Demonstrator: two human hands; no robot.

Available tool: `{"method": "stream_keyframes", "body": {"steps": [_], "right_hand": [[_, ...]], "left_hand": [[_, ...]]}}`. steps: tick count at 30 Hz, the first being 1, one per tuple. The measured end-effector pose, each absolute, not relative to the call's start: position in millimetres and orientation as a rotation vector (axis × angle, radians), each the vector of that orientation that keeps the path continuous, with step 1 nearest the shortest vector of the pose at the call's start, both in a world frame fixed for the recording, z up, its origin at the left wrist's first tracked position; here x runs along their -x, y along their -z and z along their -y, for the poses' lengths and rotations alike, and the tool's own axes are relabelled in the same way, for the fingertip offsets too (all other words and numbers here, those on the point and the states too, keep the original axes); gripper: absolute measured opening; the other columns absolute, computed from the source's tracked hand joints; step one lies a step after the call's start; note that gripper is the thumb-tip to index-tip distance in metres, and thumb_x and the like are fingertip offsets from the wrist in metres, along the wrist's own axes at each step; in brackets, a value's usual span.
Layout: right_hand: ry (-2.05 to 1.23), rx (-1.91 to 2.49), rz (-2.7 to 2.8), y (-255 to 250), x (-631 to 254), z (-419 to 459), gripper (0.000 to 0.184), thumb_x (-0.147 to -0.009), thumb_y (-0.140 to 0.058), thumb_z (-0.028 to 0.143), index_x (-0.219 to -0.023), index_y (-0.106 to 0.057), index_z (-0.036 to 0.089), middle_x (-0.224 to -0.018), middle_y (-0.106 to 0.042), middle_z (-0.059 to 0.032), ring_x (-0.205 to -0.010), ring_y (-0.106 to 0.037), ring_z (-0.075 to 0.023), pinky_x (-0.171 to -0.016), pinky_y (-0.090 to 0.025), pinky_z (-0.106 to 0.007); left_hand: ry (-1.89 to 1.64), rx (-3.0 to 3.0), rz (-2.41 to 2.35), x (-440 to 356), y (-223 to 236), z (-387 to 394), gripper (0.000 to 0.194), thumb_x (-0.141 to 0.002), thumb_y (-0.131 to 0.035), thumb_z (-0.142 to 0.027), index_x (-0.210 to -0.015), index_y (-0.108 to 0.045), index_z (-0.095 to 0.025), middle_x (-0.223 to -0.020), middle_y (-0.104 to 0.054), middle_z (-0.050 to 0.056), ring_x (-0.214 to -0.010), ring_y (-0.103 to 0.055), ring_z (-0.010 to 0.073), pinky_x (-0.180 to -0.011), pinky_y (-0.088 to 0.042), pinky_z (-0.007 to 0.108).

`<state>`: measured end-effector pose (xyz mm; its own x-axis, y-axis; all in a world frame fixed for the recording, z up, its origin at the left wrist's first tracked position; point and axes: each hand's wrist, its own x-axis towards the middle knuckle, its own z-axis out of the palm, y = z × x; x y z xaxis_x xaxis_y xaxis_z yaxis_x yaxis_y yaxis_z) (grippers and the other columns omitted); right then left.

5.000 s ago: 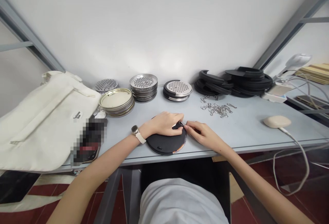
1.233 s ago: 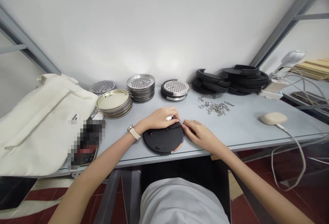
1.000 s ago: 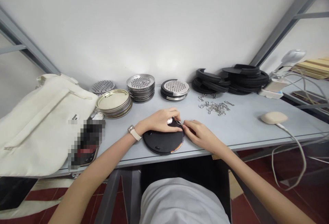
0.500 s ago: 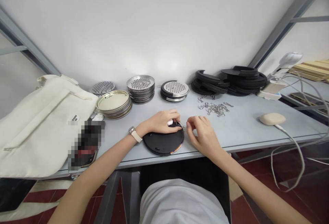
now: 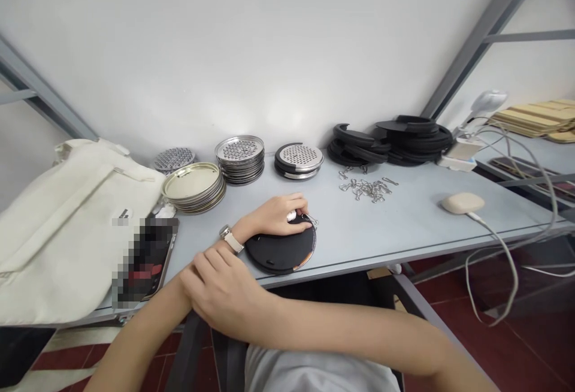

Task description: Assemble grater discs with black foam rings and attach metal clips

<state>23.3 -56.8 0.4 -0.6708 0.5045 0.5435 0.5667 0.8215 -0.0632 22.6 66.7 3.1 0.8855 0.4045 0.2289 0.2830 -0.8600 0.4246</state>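
Observation:
A black round disc [image 5: 279, 252] with a shiny rim on its right side lies near the table's front edge. My left hand [image 5: 281, 212] rests over its far part, the thumb and fingers closed round the right edge. A small wire clip [image 5: 311, 220] sticks out past those fingertips. Something white [image 5: 291, 216] shows between the fingers; I cannot tell what it is. My right hand [image 5: 222, 287] is wrapped over my left forearm, just below the wristwatch [image 5: 230, 238], away from the disc.
Behind stand gold lids [image 5: 193, 182], grater plates [image 5: 239, 155], a grater in a black rim [image 5: 299, 158] and black rings [image 5: 359, 143]. Loose wire clips [image 5: 368, 189] lie right of centre. A cream bag [image 5: 81, 230] and phone [image 5: 153, 260] are left, a beige corded device [image 5: 463, 202] right.
My right hand has left the clip at the disc's edge and crossed left onto my left forearm. My left hand stays on the disc. The view has shifted slightly.

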Motion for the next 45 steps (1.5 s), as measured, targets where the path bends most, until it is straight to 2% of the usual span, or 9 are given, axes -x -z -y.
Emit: {"method": "stream_keyframes", "body": {"steps": [2, 5, 9, 12, 18, 24, 30, 37, 45], "right_hand": [[0.124, 0.916, 2.432, 0.1, -1.4, 43.4, 0.020, -0.093, -0.034, 0.012, -0.091, -0.054, 0.011, -0.082, -0.054, -0.0069, -0.074, -0.046, -0.0183, -0.062, -0.034, -0.031], [0.121, 1.114, 2.448, -0.5, 17.8, 29.3, 0.022, -0.095, -0.039, 0.022, -0.086, -0.055, 0.010, -0.081, -0.056, -0.0081, -0.073, -0.047, -0.0189, -0.060, -0.034, -0.031], [0.160, 1.263, 2.436, -3.4, 21.6, 27.4, 0.024, -0.097, -0.035, 0.021, -0.090, -0.056, 0.013, -0.083, -0.059, -0.0043, -0.073, -0.045, -0.0165, -0.061, -0.034, -0.029], [0.161, 1.241, 2.424, -1.5, 20.2, 29.1, 0.024, -0.097, -0.033, 0.017, -0.090, -0.056, 0.013, -0.083, -0.059, -0.0045, -0.072, -0.045, -0.0168, -0.061, -0.034, -0.029], [0.166, 1.213, 2.445, 6.0, 25.0, 28.4, 0.015, -0.092, -0.045, 0.019, -0.086, -0.057, 0.010, -0.076, -0.054, -0.0098, -0.068, -0.045, -0.0215, -0.055, -0.033, -0.033], [0.269, 1.236, 2.361, 5.5, 23.4, 32.8, 0.014, -0.092, -0.043, 0.013, -0.085, -0.053, 0.009, -0.074, -0.051, -0.0081, -0.067, -0.046, -0.0207, -0.055, -0.034, -0.033], [0.273, 1.209, 2.333, 10.1, 23.9, 35.1, 0.012, -0.092, -0.046, 0.017, -0.084, -0.051, 0.009, -0.073, -0.049, -0.0069, -0.067, -0.046, -0.0207, -0.056, -0.033, -0.032], [0.283, 1.207, 2.333, 5.3, 19.1, 39.9, 0.006, -0.084, -0.045, 0.007, -0.084, -0.050, 0.010, -0.074, -0.048, -0.0064, -0.067, -0.046, -0.0200, -0.056, -0.033, -0.032], [0.383, 1.194, 2.342, 2.2, 8.8, 44.1, 0.011, -0.082, -0.042, 0.003, -0.084, -0.052, 0.008, -0.071, -0.048, -0.0065, -0.065, -0.046, -0.0195, -0.055, -0.033, -0.031]], "left_hand": [[-0.436, -2.674, -0.503, -22.4, -2.6, -67.1, 0.020, -0.085, -0.056, -0.038, -0.088, -0.054, -0.018, -0.091, -0.056, 0.003, -0.082, -0.054, 0.0145, -0.075, -0.041, 0.025], [-0.449, -2.679, -0.498, -22.2, -1.8, -67.4, 0.020, -0.086, -0.056, -0.038, -0.088, -0.053, -0.018, -0.091, -0.056, 0.002, -0.082, -0.054, 0.0140, -0.074, -0.041, 0.024], [-0.459, -2.681, -0.497, -21.9, -1.7, -67.2, 0.020, -0.086, -0.056, -0.038, -0.088, -0.053, -0.018, -0.091, -0.055, 0.002, -0.081, -0.054, 0.0136, -0.073, -0.041, 0.024], [-0.459, -2.674, -0.503, -21.8, -1.7, -67.4, 0.021, -0.085, -0.056, -0.038, -0.088, -0.053, -0.018, -0.091, -0.055, 0.002, -0.080, -0.054, 0.0135, -0.073, -0.041, 0.024], [-0.470, -2.682, -0.487, -21.7, -0.4, -67.7, 0.021, -0.085, -0.057, -0.038, -0.087, -0.052, -0.018, -0.090, -0.055, 0.001, -0.078, -0.053, 0.0126, -0.072, -0.040, 0.023], [-0.460, -2.722, -0.509, -22.4, -1.4, -65.7, 0.019, -0.086, -0.055, -0.037, -0.088, -0.052, -0.018, -0.090, -0.055, 0.001, -0.077, -0.053, 0.0124, -0.070, -0.039, 0.023], [-0.448, -2.738, -0.506, -22.5, -3.0, -64.3, 0.018, -0.087, -0.054, -0.036, -0.088, -0.054, -0.018, -0.091, -0.056, 0.001, -0.076, -0.052, 0.0124, -0.068, -0.038, 0.024], [-0.410, -2.770, -0.501, -22.4, -3.4, -64.6, 0.019, -0.089, -0.052, -0.037, -0.090, -0.054, -0.018, -0.092, -0.055, 0.000, -0.070, -0.051, 0.0105, -0.065, -0.037, 0.023], [-0.395, -2.798, -0.514, -22.6, -2.3, -63.9, 0.019, -0.090, -0.049, -0.037, -0.091, -0.055, -0.019, -0.092, -0.055, 0.000, -0.069, -0.051, 0.0106, -0.066, -0.037, 0.023]]}}
